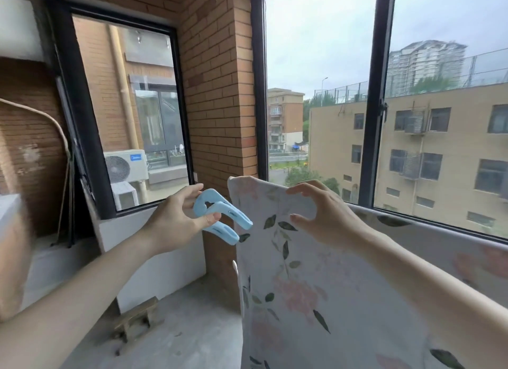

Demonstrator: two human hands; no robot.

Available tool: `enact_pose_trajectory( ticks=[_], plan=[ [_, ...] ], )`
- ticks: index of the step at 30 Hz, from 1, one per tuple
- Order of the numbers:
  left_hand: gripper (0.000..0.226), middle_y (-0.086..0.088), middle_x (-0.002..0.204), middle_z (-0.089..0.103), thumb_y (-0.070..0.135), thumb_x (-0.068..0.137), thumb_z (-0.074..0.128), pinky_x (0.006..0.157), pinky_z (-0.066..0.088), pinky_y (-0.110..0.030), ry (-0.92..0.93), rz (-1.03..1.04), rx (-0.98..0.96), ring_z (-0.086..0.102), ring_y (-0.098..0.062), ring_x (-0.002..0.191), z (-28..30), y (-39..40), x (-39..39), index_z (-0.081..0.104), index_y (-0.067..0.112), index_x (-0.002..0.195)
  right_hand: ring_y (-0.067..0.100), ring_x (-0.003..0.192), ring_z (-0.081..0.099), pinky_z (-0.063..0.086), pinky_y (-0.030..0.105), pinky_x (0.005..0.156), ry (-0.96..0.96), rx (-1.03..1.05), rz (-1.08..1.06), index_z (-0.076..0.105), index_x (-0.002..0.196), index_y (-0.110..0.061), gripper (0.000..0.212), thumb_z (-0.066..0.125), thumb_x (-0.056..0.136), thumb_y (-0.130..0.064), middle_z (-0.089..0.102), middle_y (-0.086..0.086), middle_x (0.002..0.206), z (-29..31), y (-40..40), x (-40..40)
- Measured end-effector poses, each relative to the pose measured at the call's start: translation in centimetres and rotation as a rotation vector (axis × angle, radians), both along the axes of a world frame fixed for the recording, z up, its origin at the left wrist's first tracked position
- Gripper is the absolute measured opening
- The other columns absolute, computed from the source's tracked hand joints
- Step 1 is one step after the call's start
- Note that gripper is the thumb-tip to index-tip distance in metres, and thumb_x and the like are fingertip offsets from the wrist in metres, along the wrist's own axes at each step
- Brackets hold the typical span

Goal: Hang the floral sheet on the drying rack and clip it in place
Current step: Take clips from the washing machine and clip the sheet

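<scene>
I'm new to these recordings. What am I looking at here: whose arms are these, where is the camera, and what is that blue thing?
There is no machine here. The single picture comes from a camera worn on a person's head, looking forward and down, so both bare arms are the wearer's own. The left hand pinches a large light blue clip. The right hand hovers with spread, bent fingers at the top edge of the floral sheet, holding nothing. The sheet is already draped over a rail, presumably the drying rack, which it hides. Behind are a brick wall and windows.

The left hand pinches a blue clip beside the hung floral sheet; the right hand hovers spread.
</scene>
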State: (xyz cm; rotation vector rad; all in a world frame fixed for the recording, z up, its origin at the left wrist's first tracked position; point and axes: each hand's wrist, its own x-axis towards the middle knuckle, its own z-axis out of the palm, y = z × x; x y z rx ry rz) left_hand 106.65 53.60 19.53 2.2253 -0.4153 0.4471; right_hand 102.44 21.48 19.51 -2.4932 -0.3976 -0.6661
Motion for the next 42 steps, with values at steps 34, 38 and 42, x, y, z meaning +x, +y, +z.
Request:
enact_pose_trajectory(
  ticks=[34, 38, 42],
  plan=[
    [0.031, 0.017, 0.088, 0.075, 0.032, 0.069, 0.095, 0.078, 0.060, -0.045, -0.270, -0.348, 0.115, 0.069, -0.013, 0.085, 5.1, 6.1, 39.1, 0.077, 0.035, 0.093, 0.022, 0.079, 0.067, 0.055, 0.032, 0.065, 0.017, -0.222, -0.573, 0.074, 0.107, -0.025, 0.024, 0.057, 0.095, -0.037, 0.074, -0.001, 0.092, -1.0, 9.8, 23.8],
    [0.028, 0.012, 0.090, 0.076, 0.031, 0.071, 0.093, 0.079, 0.060, -0.044, -0.273, -0.464, 0.102, 0.070, -0.017, 0.088, 4.5, 5.3, 40.7, 0.077, 0.031, 0.095, 0.022, 0.066, 0.062, 0.048, 0.032, 0.057, 0.041, -0.186, -0.647, 0.072, 0.079, -0.019, 0.027, 0.061, 0.095, -0.037, 0.067, -0.001, 0.069, -0.6, 9.5, 24.0],
    [0.032, 0.010, 0.087, 0.077, 0.037, 0.067, 0.091, 0.076, 0.060, -0.039, -0.232, -0.601, 0.115, 0.070, -0.018, 0.085, 4.1, 4.9, 41.5, 0.078, 0.028, 0.095, 0.018, 0.061, 0.063, 0.049, 0.031, 0.052, 0.086, -0.142, -0.667, 0.071, 0.069, -0.022, 0.032, 0.064, 0.092, -0.043, 0.067, -0.003, 0.065, -0.3, 9.5, 24.3]
  ],
)
